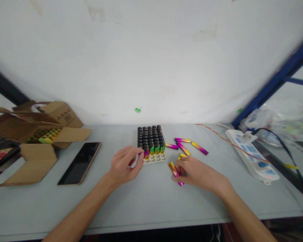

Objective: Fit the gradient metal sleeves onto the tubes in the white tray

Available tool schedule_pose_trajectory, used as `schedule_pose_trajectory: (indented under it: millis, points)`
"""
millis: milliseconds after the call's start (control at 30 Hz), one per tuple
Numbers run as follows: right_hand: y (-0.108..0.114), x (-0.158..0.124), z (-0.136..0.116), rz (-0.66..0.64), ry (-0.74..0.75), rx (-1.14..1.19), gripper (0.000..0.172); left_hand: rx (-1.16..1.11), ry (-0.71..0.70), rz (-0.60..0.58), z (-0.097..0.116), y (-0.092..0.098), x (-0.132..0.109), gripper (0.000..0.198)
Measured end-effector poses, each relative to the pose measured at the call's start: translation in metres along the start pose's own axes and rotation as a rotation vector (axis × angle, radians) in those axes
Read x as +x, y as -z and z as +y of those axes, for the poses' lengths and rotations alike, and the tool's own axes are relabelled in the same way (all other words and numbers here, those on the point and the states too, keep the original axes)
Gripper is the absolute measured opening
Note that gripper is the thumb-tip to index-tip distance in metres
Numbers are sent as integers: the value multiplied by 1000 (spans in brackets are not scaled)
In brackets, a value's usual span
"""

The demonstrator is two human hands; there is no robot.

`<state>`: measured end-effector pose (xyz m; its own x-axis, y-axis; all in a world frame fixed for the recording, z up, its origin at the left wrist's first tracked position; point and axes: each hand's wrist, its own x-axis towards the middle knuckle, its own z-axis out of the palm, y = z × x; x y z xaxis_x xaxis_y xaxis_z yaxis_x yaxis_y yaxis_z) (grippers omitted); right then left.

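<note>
A white tray (156, 158) stands mid-table, filled with rows of upright slim tubes (150, 136) that have black tops; front ones show shiny green-yellow or purple-yellow sides. At the tray's front left corner, my left hand (126, 164) is closed in a pinch on a purple tube (140, 153), most of it hidden by the fingers. To the right of the tray, my right hand (192, 171) curls its fingers around a yellow tube (183, 155), partly covered. Its thumb overlaps a yellow-and-purple tube (175, 171) lying on the table.
Several loose yellow-purple tubes (200, 148) lie right of the tray. A dark tablet or large phone (80, 163) and an open cardboard box (40, 161) of tubes are at left. A white power strip (252, 156), wires and plastic bags (270, 124) occupy the right; a white wall stands behind.
</note>
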<state>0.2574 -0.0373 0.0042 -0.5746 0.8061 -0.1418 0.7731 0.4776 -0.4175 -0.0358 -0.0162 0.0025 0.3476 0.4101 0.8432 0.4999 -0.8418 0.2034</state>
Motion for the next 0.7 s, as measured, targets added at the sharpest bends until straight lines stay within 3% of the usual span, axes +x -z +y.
schedule_pose_trajectory:
  millis: [167, 267, 333, 467, 600, 700]
  points:
    - [-2, 3, 0, 13, 87, 31, 17, 20, 10, -84, 6, -2, -2, 10]
    - [-2, 6, -1, 68, 99, 148, 23, -39, 57, -253, 10, -6, -4, 3]
    - [-2, 9, -3, 120, 110, 236, 23, -113, 113, -395, 11, -10, -7, 12]
    - [-6, 17, -12, 181, 107, 566, 25, -343, 332, -597, 13, -18, -11, 27]
    - [-15, 25, -15, 207, 68, 904, 32, -669, 672, -632, 16, -24, -9, 26]
    - [-18, 29, -10, 293, 72, 965, 34, -798, 782, -619, 15, -24, -5, 27]
